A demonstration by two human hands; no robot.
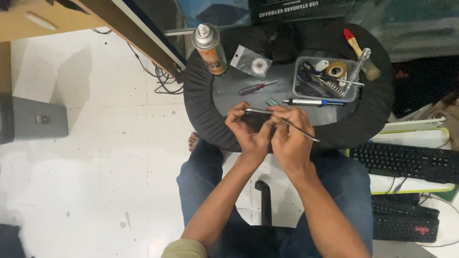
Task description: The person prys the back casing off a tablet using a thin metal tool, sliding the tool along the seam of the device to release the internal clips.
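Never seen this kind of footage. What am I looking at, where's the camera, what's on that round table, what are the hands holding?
There is no machine here: a seated person works with two bare hands, filmed from a camera on their head looking down. The left hand grips a small dark flat object, hard to identify. The right hand holds a thin metal rod against it. On the round dark table lie a spray can, a red-handled screwdriver, a pen and a clear tray of tools and tape. Keyboards sit to the right.
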